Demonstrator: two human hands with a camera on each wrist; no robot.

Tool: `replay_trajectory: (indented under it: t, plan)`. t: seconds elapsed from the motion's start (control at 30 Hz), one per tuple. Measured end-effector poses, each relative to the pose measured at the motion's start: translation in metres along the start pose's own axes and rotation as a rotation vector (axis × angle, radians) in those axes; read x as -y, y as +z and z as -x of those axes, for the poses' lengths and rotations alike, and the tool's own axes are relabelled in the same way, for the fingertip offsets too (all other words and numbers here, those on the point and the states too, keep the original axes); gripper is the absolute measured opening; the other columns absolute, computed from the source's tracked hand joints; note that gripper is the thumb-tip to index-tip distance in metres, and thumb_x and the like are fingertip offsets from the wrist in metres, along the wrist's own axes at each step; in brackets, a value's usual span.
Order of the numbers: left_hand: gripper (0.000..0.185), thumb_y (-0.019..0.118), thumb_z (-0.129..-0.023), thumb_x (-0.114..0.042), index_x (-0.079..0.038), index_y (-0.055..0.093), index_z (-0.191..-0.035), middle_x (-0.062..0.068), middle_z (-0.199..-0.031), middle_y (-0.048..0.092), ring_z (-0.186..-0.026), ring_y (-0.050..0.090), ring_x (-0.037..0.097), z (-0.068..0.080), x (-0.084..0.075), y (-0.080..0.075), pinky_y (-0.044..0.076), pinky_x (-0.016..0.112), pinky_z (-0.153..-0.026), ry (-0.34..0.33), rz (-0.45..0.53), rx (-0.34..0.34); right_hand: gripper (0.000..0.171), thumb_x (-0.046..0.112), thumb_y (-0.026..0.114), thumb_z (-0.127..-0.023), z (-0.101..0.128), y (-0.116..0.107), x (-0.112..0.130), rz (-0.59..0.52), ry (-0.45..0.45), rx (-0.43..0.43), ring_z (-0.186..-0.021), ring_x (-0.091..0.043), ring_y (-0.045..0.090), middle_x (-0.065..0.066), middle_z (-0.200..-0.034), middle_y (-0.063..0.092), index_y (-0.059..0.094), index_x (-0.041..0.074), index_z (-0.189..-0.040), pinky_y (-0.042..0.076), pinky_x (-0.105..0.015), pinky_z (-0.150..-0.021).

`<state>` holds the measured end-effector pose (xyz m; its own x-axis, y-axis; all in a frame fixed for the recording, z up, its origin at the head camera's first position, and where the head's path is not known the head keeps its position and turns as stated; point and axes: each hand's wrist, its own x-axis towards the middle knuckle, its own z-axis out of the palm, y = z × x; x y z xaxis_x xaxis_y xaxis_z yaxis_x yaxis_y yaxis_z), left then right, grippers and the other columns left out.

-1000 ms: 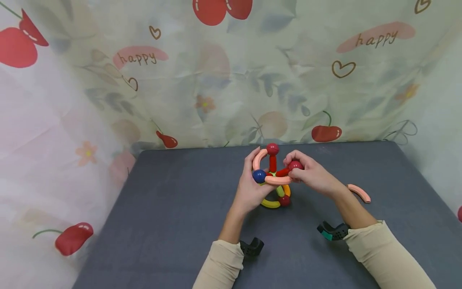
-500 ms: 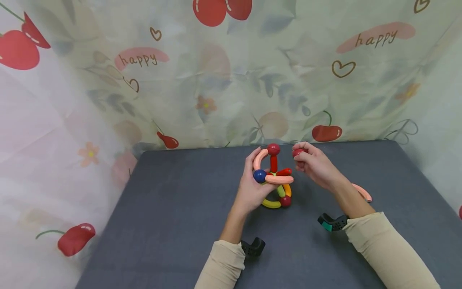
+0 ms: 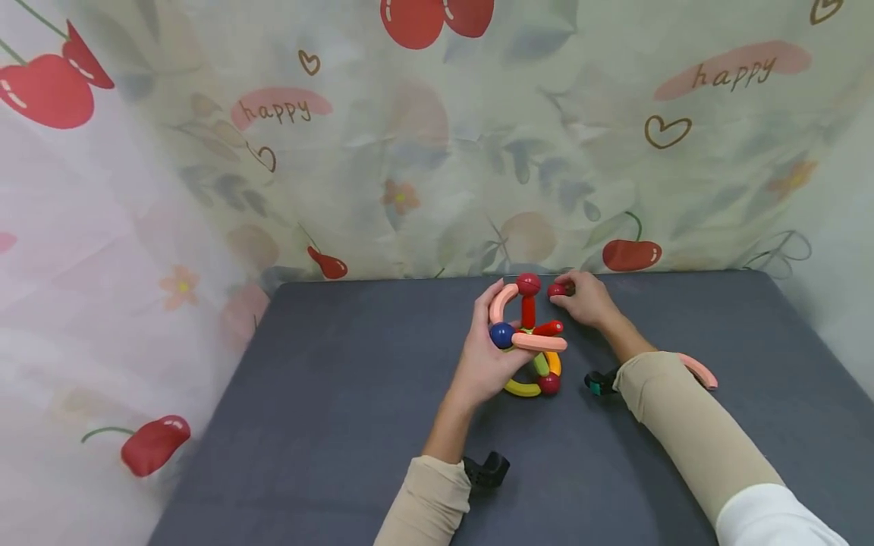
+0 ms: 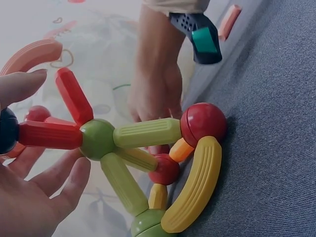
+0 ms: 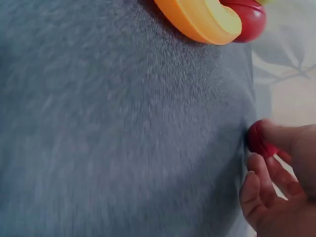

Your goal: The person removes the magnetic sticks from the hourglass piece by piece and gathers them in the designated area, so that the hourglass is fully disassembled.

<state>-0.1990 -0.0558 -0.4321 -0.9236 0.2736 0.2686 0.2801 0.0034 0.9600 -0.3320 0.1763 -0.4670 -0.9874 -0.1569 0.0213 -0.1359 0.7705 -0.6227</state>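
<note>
My left hand [image 3: 486, 360] grips a construction of magnetic sticks and balls from its left side. The upper part has a blue ball [image 3: 501, 334], a red ball [image 3: 529, 284] on top, curved pink sticks [image 3: 539, 343] and a red stick [image 3: 548, 328] with a bare end. In the left wrist view a green ball [image 4: 98, 139] joins red and light green sticks, and a yellow curved stick [image 4: 195, 187] lies low by the cloth. Near the table's back edge my right hand [image 3: 589, 299] pinches a loose red ball [image 5: 259, 138], at or just above the cloth.
A loose curved pink stick [image 3: 698, 370] lies on the dark grey tabletop [image 3: 341, 409], partly behind my right sleeve [image 3: 690, 409]. A printed curtain [image 3: 451, 152] hangs right behind the table's back edge.
My right hand has pulled the red ball off the end of the red stick and carried it back towards the table's far edge. My left hand keeps holding the construction in place.
</note>
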Motion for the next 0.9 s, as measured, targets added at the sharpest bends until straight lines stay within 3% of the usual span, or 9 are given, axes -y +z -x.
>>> replay_trajectory:
  t: [0.13,0.23,0.4,0.5,0.53,0.6,0.73,0.9]
  plan:
    - [0.097,0.082,-0.087,-0.016,-0.043,0.02,-0.156,-0.02,-0.16,0.036,-0.128,0.059,0.026,-0.001,0.0,0.003,0.057,0.029,-0.096,0.011,-0.008,-0.01,0.051,0.024,0.066,-0.1,0.012,-0.012,0.006,-0.026,-0.004,-0.025,-0.118,-0.043,0.056,-0.027,-0.135,0.056,0.053,-0.002,-0.142,0.048,-0.058,-0.103]
    - [0.097,0.082,-0.087,-0.017,-0.044,0.02,-0.156,-0.021,-0.16,0.036,-0.132,0.056,0.022,0.0,0.0,0.003,0.057,0.03,-0.098,0.006,-0.009,-0.013,0.047,0.029,0.067,-0.1,0.036,-0.027,0.021,-0.084,-0.068,-0.083,-0.108,-0.037,0.06,-0.022,-0.133,0.057,0.057,0.003,-0.139,0.054,-0.05,-0.091]
    - [0.094,0.08,-0.089,-0.017,-0.041,0.019,-0.157,-0.019,-0.16,0.036,-0.146,0.041,0.019,0.0,0.002,0.003,0.055,0.034,-0.103,0.008,-0.014,-0.003,0.023,0.02,0.074,-0.095,0.102,-0.047,0.051,-0.079,-0.362,-0.177,-0.091,-0.016,0.06,-0.007,-0.114,0.061,0.072,0.011,-0.116,0.051,-0.025,-0.072]
    - [0.093,0.079,-0.09,-0.017,-0.041,0.019,-0.157,-0.018,-0.161,0.035,-0.142,0.047,0.022,0.0,0.003,0.002,0.055,0.034,-0.103,0.009,-0.03,-0.008,0.024,0.011,0.08,-0.088,0.134,-0.052,0.066,-0.039,-0.543,-0.221,-0.095,-0.01,0.055,-0.001,-0.111,0.061,0.075,0.013,-0.111,0.047,-0.02,-0.073]
    - [0.093,0.079,-0.09,-0.017,-0.041,0.019,-0.157,-0.017,-0.161,0.035,-0.139,0.051,0.023,0.0,0.003,0.001,0.056,0.035,-0.102,0.008,-0.035,-0.01,0.023,0.015,0.08,-0.088,0.141,-0.051,0.07,-0.013,-0.593,-0.231,-0.098,-0.011,0.054,-0.001,-0.112,0.061,0.075,0.013,-0.11,0.047,-0.021,-0.075]
    - [0.093,0.079,-0.09,-0.016,-0.041,0.019,-0.157,-0.017,-0.161,0.034,-0.133,0.056,0.025,0.001,0.003,0.001,0.056,0.035,-0.101,0.008,-0.039,-0.016,0.025,0.028,0.076,-0.091,0.149,-0.047,0.076,0.045,-0.667,-0.251,-0.102,-0.015,0.051,-0.002,-0.112,0.06,0.075,0.012,-0.11,0.045,-0.025,-0.079]
    - [0.093,0.077,-0.091,-0.012,-0.042,0.019,-0.157,-0.016,-0.161,0.035,-0.131,0.06,0.026,0.001,0.003,0.001,0.057,0.035,-0.1,0.009,-0.014,-0.014,0.05,0.054,0.052,-0.095,0.153,-0.036,0.081,0.145,-0.741,-0.285,-0.101,-0.02,0.05,-0.005,-0.109,0.061,0.076,0.011,-0.107,0.044,-0.033,-0.081]
    - [0.093,0.075,-0.091,-0.006,-0.044,0.021,-0.156,-0.017,-0.16,0.036,-0.131,0.061,0.022,0.0,0.003,0.004,0.057,0.031,-0.099,-0.009,-0.003,-0.021,0.05,0.052,0.052,-0.095,0.153,-0.031,0.083,0.158,-0.721,-0.331,-0.098,-0.021,0.051,-0.006,-0.106,0.062,0.076,0.009,-0.103,0.045,-0.034,-0.08]
